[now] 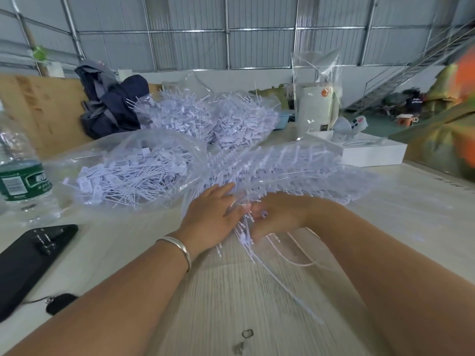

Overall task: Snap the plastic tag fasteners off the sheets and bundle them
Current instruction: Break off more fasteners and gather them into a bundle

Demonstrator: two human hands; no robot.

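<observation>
Head view shows both hands meeting on the near edge of the sheets (282, 170) of white tag fasteners fanned over the table (231, 291). The left hand (210, 214) lies flat with fingers spread, pressing the sheets; the right hand (277, 217) is curled around a cluster of fasteners (244, 235) trailing nearer than the sheets. Probably best to hold the sheets firmly and twist close to the spine, keeping strands aligned. Left of the sheets, an open bag (128, 176) holds loose fasteners.
</observation>
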